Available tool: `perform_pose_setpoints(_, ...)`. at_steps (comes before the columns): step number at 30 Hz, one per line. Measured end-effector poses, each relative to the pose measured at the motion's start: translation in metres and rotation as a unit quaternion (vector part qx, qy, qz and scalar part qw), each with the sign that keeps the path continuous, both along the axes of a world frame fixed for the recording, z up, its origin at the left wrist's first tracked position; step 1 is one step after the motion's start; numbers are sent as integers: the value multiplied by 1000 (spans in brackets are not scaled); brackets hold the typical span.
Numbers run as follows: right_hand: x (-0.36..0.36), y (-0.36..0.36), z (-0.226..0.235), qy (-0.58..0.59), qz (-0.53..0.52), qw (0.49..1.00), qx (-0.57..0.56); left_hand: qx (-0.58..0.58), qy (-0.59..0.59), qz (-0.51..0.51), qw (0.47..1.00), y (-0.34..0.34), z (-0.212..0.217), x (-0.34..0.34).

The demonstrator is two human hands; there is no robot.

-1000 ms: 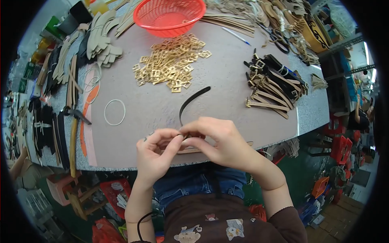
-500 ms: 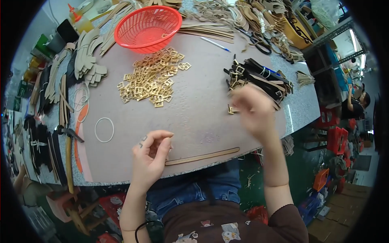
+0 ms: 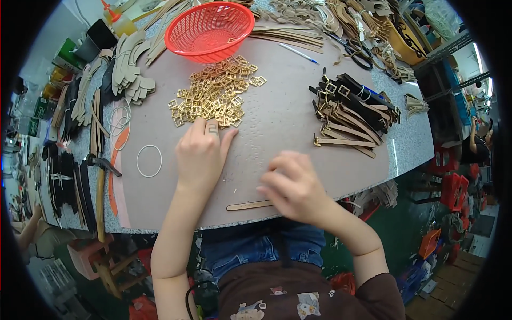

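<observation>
My left hand point(image 3: 201, 157) reaches to the near edge of a pile of gold square buckles point(image 3: 213, 96). Its thumb stands apart from the fingers, whose tips are partly hidden; nothing shows held. Low over the table's near edge, my right hand point(image 3: 296, 186) is slightly blurred, its fingers loosely bent and apart. Beneath it lies a narrow tan strap point(image 3: 246, 206), its right end hidden by that hand. To the right is a heap of black and tan straps point(image 3: 354, 106) fitted with gold buckles. One tan buckled strap point(image 3: 346, 142) lies along the heap's near side.
A red plastic basket point(image 3: 210, 53) stands behind the buckles. Scissors point(image 3: 354, 50) and a pen point(image 3: 298, 54) lie at the back. On the left are a white loop point(image 3: 149, 161), a hammer point(image 3: 101, 186) and bundled strips point(image 3: 128, 66). A yellow bin point(image 3: 402, 40) is at the back right.
My left hand has moved forward to the buckle pile. My right hand has left the strap heap and come down to the single strap near the edge. The view has shifted slightly.
</observation>
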State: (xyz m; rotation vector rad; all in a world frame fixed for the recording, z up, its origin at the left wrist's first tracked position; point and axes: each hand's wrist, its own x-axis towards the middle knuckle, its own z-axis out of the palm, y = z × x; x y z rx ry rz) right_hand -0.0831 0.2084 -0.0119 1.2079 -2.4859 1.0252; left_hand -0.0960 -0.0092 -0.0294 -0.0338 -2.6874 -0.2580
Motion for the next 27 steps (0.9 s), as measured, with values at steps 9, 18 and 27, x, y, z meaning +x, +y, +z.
perform_pose_setpoints(9,11,-11,2,-48,59,997,-3,51,44,-88,994,-13,-5,-11)
perform_pose_setpoints(18,10,-8,3,-100,52,994,-7,317,-196,-56,926,-21,19,-8)
perform_pose_setpoints(27,13,-12,-1,-123,54,991,-17,312,-140,-78,936,-28,11,-14)
